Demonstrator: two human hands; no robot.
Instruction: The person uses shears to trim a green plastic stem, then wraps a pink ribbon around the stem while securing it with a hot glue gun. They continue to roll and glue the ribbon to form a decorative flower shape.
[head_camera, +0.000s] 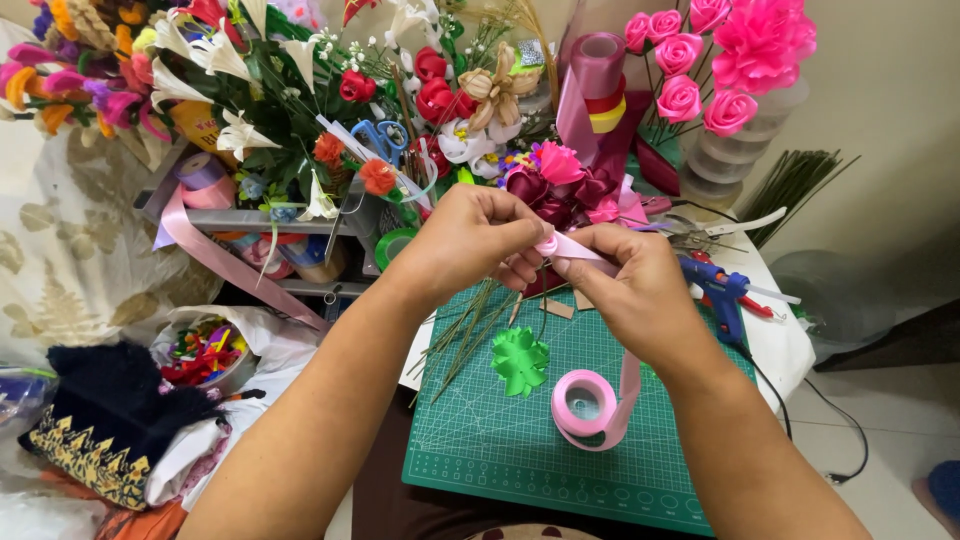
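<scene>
My left hand (470, 240) and my right hand (640, 290) meet above a green cutting mat (480, 440). Both pinch a strip of pink ribbon (575, 247), which is folded into a small loop between the fingertips. The ribbon runs down past my right wrist to a pink ribbon roll (588, 405) lying on the mat. A green ribbon flower (520, 360) lies on the mat below my hands, next to a bundle of green wire stems (465, 330).
A blue glue gun (722, 290) lies right of my hands, its cord trailing to the floor. Artificial flowers (300, 90) crowd the back, with blue scissors (380, 138), ribbon rolls (598, 80) and pink roses (690, 70). Dark cloth (110, 410) and a bag of scraps (205, 350) lie left.
</scene>
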